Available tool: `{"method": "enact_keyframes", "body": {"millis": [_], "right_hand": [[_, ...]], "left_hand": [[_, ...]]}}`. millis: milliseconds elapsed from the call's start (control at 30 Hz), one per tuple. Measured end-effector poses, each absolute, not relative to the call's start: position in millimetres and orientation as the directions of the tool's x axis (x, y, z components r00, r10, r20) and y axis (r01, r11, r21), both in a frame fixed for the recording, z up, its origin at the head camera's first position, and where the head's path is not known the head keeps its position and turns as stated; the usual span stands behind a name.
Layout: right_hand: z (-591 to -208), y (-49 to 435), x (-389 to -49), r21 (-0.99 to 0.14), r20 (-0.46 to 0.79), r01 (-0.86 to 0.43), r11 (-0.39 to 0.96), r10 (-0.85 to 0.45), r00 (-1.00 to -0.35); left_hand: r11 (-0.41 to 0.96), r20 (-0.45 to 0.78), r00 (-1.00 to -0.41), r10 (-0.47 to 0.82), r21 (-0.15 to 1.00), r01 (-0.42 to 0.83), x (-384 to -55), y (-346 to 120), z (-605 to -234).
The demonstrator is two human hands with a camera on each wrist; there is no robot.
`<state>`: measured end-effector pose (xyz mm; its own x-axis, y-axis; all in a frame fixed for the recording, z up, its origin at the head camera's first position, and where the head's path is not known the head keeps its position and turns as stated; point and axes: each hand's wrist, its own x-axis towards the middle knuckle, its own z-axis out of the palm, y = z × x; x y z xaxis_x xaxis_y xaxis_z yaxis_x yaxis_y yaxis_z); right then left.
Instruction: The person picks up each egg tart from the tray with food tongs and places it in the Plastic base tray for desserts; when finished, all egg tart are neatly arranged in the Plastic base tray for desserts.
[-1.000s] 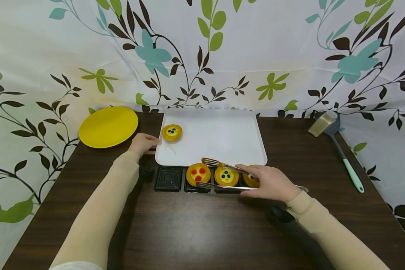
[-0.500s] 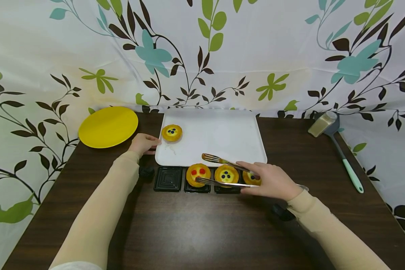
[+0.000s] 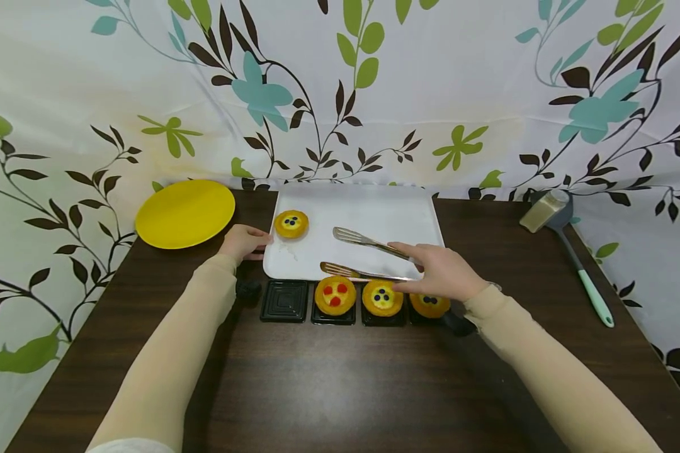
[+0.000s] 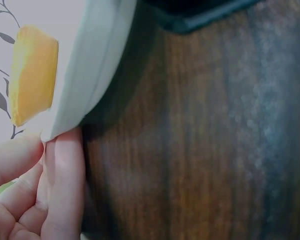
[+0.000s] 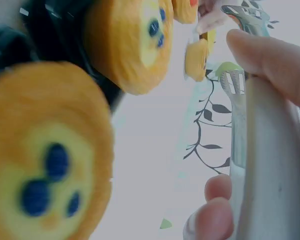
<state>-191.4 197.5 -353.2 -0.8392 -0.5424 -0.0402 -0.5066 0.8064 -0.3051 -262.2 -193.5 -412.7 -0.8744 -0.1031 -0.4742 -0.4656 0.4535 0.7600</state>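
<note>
My left hand point(image 3: 243, 243) pinches the left rim of a white tray point(image 3: 385, 211) between thumb and fingers, seen closely in the left wrist view. A yellow tart with blue berries point(image 3: 291, 224) sits on the tray's left part. My right hand point(image 3: 444, 272) grips metal tongs point(image 3: 368, 241), whose slotted arms are spread apart above the tray's front part with nothing between them. In front of the tray stands a row of black square dishes. They bear a red-topped tart point(image 3: 335, 295), a blue-berry tart point(image 3: 382, 297) and another berry tart point(image 3: 430, 306), partly hidden by my hand.
The leftmost black dish point(image 3: 284, 301) shows its ridged bottom. A yellow plate point(image 3: 185, 214) lies at the back left. At the back right are a grey spatula with a mint handle point(image 3: 595, 299) and a pale block-like item point(image 3: 544, 211). Behind hangs a leaf-patterned cloth point(image 3: 340, 94).
My right hand has moved the tongs away from above the row of tarts, up and slightly left over the tray. The left hand stays on the tray's rim.
</note>
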Motion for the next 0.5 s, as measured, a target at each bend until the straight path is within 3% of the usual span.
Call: {"method": "enact_keyframes", "body": {"millis": [500], "right_hand": [[-357.4,149.6,-247.8,-0.326,-0.096,-0.473,0.819,-0.526,-0.845]], "left_hand": [[0.441,-0.465,-0.878,-0.114,0.768,-0.464,-260.7,-191.8,-410.6]]}}
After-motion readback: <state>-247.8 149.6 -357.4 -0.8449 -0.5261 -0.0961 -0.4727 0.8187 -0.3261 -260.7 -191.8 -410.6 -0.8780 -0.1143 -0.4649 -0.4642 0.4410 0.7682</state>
